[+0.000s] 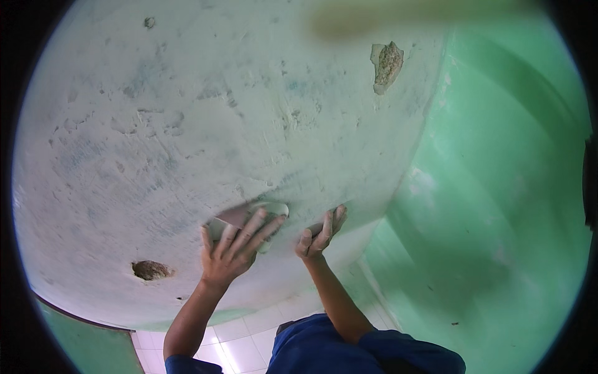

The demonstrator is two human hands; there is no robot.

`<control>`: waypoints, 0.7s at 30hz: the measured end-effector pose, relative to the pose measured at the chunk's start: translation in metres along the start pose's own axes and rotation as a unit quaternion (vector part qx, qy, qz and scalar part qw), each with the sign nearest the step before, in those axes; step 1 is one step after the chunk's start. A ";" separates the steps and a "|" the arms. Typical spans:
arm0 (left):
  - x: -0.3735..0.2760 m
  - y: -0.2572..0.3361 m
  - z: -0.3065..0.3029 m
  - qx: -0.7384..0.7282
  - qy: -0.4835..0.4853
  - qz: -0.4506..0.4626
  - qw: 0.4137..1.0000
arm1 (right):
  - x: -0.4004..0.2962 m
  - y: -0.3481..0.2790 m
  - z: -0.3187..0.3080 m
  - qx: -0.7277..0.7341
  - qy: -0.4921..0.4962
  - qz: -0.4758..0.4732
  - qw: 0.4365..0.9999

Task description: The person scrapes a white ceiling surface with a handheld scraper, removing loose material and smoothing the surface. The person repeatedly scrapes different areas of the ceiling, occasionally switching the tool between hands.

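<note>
My left hand (229,255) lies with its fingers spread over a folded sheet (236,216), pressing it flat to a whitish plastered wall (261,149). The sheet looks like sandpaper, brownish on one part and pale on the rest; motion blurs it and the fingers cover much of it. To its right, my right hand (322,233) is at the wall with its thumb apart from the fingers. I see nothing held in it, only a dark shadowed patch between thumb and fingers. Pale dust coats the fingers of both hands.
A broken hole (152,270) opens in the wall at lower left. Higher up are a chipped patch (388,65) and a small pit (149,22). A green wall (490,187) meets it at the right corner. White floor tiles (250,339) lie below. Something blurred (345,21) crosses the top.
</note>
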State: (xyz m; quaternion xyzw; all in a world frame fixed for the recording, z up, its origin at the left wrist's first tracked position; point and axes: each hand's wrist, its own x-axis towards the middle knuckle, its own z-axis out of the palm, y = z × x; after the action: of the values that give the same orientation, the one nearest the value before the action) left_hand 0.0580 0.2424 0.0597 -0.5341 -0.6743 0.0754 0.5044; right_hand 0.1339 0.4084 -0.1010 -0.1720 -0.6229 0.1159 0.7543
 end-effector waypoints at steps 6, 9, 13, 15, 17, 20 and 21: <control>0.057 -0.068 -0.029 0.009 0.172 -0.180 0.969 | 0.002 0.010 0.002 -0.025 0.023 -0.003 0.999; 0.008 -0.008 -0.014 -0.072 0.025 -0.008 0.997 | 0.000 -0.009 0.002 0.003 0.008 -0.001 1.000; 0.024 -0.053 -0.017 -0.017 0.038 -0.043 0.998 | -0.001 -0.014 0.004 -0.027 0.012 0.006 1.000; 0.064 -0.082 -0.047 -0.033 0.160 -0.254 0.953 | 0.005 -0.013 0.006 -0.033 0.023 0.006 0.999; 0.051 -0.063 -0.034 -0.025 0.097 -0.153 0.983 | 0.003 -0.013 0.007 -0.030 0.028 0.023 0.999; -0.009 -0.021 -0.014 -0.023 0.012 0.079 0.997 | -0.005 -0.027 0.009 -0.005 0.014 0.021 1.000; -0.004 -0.027 -0.019 0.003 0.038 0.112 0.993 | -0.006 -0.029 0.008 -0.012 0.011 0.017 1.000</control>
State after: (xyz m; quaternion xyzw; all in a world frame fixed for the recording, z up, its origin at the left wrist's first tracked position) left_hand 0.0544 0.2194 0.0835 -0.6068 -0.5904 0.1129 0.5201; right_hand 0.1233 0.3807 -0.0939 -0.1927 -0.6125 0.1195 0.7573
